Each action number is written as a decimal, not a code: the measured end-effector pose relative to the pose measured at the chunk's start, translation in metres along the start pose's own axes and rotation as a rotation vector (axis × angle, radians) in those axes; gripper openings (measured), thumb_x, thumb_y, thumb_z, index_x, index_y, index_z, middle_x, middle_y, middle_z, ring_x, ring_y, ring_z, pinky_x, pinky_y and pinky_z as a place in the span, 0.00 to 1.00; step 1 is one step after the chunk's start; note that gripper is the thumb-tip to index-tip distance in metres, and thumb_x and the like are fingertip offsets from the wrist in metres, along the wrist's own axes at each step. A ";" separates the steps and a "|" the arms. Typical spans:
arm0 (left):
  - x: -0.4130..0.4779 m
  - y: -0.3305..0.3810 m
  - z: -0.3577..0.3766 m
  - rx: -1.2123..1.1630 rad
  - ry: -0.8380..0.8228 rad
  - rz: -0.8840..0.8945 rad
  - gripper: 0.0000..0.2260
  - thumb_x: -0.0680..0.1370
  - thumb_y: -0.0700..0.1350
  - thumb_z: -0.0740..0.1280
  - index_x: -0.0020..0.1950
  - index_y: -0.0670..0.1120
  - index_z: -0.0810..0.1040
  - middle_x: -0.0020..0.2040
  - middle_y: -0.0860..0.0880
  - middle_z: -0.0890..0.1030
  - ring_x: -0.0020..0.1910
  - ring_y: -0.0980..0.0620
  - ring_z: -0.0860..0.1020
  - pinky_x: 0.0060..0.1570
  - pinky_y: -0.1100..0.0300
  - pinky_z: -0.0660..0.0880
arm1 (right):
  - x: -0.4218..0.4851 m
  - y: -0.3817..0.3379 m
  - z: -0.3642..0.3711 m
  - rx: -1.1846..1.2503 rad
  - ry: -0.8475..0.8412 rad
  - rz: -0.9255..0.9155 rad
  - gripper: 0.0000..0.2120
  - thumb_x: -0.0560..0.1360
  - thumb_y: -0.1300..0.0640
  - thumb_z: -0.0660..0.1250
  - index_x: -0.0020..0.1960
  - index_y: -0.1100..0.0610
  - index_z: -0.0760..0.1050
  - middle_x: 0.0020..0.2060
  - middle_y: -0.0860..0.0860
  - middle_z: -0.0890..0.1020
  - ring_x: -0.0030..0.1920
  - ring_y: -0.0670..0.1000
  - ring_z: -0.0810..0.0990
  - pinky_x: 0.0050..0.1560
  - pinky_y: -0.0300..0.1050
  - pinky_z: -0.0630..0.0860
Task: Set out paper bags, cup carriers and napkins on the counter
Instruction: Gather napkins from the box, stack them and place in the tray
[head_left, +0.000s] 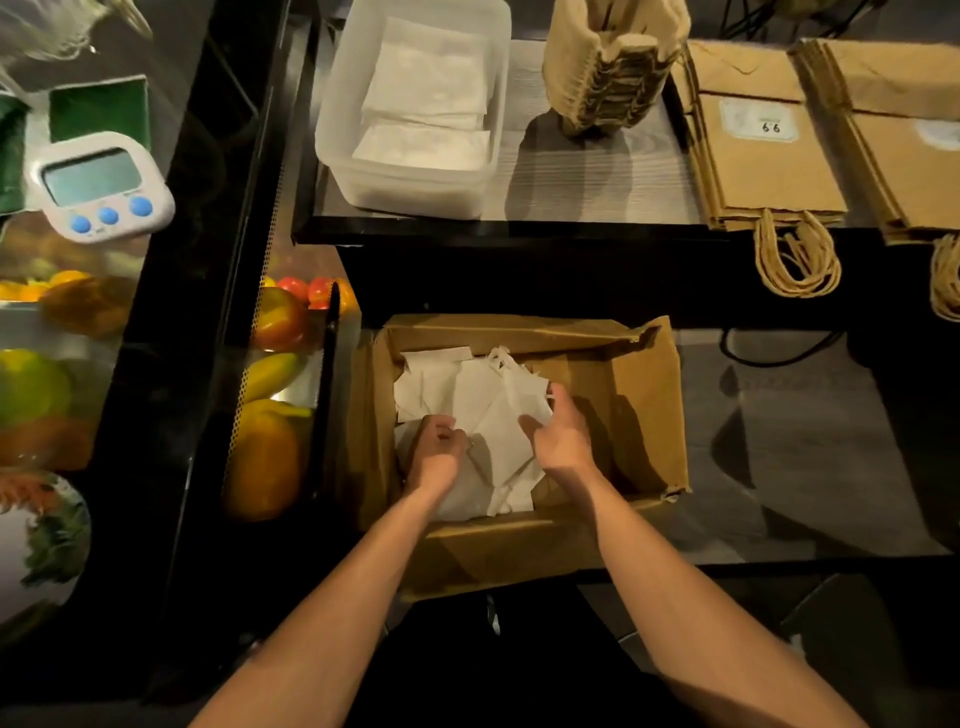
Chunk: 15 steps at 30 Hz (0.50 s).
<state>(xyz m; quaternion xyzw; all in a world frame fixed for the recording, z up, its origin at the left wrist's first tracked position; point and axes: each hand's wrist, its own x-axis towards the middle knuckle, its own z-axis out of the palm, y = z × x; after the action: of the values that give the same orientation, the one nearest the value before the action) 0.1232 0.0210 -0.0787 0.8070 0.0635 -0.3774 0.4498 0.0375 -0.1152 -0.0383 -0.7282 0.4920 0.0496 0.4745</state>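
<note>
Left hand (436, 454) and right hand (560, 441): fingers curled, gripping loose napkins (485, 387) between and beneath them, inside cardboard box (644, 387).

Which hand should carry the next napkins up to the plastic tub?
Probably left. Left hand and right hand both grip napkins in the cardboard box; left is nearer the plastic tub.

A white timer (98, 187) lies left, above peppers (265, 457) and tomatoes (306, 291).

matt cardboard box (644, 395), clear plastic tub (332, 130)
</note>
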 end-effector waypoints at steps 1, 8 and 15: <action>-0.001 0.001 0.001 0.013 -0.008 0.012 0.08 0.84 0.42 0.64 0.62 0.48 0.75 0.60 0.47 0.78 0.59 0.47 0.78 0.61 0.53 0.75 | 0.003 0.004 -0.005 0.003 -0.006 0.024 0.26 0.81 0.57 0.68 0.76 0.50 0.63 0.70 0.53 0.74 0.71 0.59 0.73 0.66 0.59 0.76; -0.011 0.022 0.018 0.182 -0.113 0.005 0.09 0.85 0.43 0.62 0.64 0.46 0.76 0.60 0.50 0.79 0.48 0.55 0.80 0.37 0.66 0.69 | 0.019 0.020 -0.039 -0.393 -0.101 0.045 0.19 0.83 0.55 0.63 0.74 0.51 0.68 0.69 0.52 0.76 0.69 0.58 0.74 0.66 0.53 0.73; -0.016 0.035 0.026 0.017 -0.139 -0.038 0.13 0.86 0.48 0.60 0.64 0.42 0.76 0.59 0.45 0.82 0.50 0.51 0.81 0.41 0.62 0.72 | 0.019 0.016 -0.062 0.375 -0.039 0.321 0.21 0.80 0.59 0.69 0.71 0.51 0.70 0.63 0.50 0.75 0.63 0.56 0.76 0.48 0.44 0.76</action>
<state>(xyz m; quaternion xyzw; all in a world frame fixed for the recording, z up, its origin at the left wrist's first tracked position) 0.1132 -0.0159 -0.0529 0.7814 0.0441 -0.4413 0.4389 0.0103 -0.1745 -0.0249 -0.5388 0.5930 0.0462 0.5966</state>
